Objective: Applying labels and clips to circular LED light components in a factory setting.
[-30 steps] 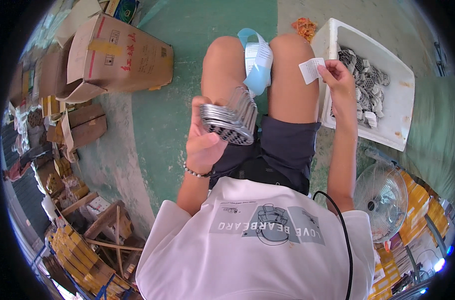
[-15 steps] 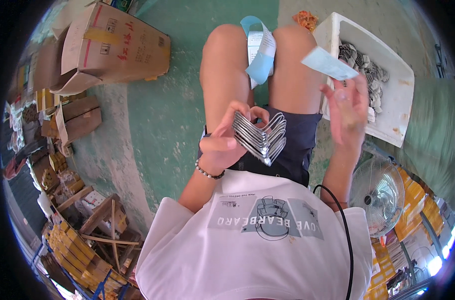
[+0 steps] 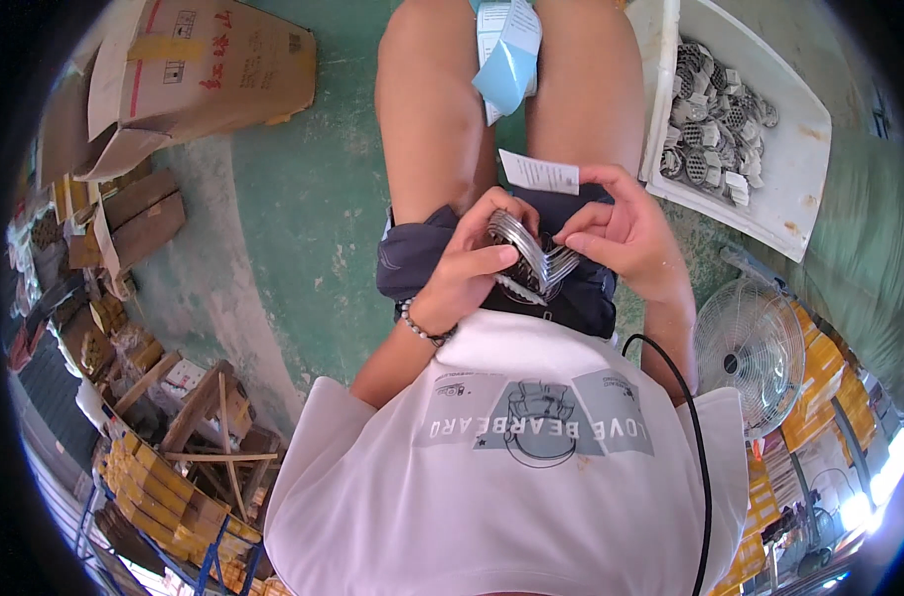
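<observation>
My left hand [image 3: 462, 268] is closed around a nested stack of shiny V-shaped bent metal pieces [image 3: 531, 246], held over my lap. My right hand [image 3: 630, 238] is at the right side of the stack. A small white printed label [image 3: 539, 173] hangs off its index fingertip, while the thumb and another finger pinch close to the metal edges. Whether those fingertips touch the stack I cannot tell. Between my thighs sits a roll of labels [image 3: 491, 35] with a loose blue backing strip [image 3: 508, 77] curling off it.
A white tub [image 3: 804, 194] on the right holds many perforated metal pieces with white labels. Behind it stands a round fan [image 3: 750, 358]. At the left are a large cardboard box [image 3: 213, 74] and a wooden frame [image 3: 223, 437]. A black cable [image 3: 698, 457] runs down my shirt.
My right hand has come in leftward and down with the label, from beside the tub to the metal stack. The stack has shifted slightly toward my body, and the view has tilted.
</observation>
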Demonstrator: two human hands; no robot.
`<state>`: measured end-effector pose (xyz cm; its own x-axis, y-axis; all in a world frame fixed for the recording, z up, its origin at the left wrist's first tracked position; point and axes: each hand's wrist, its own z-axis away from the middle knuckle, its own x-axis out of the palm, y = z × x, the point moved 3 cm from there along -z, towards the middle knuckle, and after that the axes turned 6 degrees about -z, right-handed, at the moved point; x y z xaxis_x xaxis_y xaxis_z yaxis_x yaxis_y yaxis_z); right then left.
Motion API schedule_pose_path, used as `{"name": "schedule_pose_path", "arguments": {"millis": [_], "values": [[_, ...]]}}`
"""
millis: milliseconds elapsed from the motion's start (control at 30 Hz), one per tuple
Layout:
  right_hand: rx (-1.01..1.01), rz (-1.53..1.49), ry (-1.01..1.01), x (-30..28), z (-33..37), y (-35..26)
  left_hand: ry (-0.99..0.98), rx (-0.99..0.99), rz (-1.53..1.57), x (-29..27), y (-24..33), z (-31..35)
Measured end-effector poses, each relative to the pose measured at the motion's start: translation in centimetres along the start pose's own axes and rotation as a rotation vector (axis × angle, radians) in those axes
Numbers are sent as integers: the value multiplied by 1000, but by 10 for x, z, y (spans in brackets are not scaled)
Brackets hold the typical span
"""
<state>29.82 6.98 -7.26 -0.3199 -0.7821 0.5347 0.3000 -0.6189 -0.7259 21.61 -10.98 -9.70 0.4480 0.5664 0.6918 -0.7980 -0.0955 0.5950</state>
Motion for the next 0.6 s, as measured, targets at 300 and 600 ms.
{"name": "schedule_pose_path", "arguments": {"millis": [300, 600], "values": [[-9, 156, 4, -4, 9, -1, -205, 97, -241, -13, -8, -11], [-42, 272, -86, 6, 11, -15, -249, 262, -680, -8, -4, 1]]}}
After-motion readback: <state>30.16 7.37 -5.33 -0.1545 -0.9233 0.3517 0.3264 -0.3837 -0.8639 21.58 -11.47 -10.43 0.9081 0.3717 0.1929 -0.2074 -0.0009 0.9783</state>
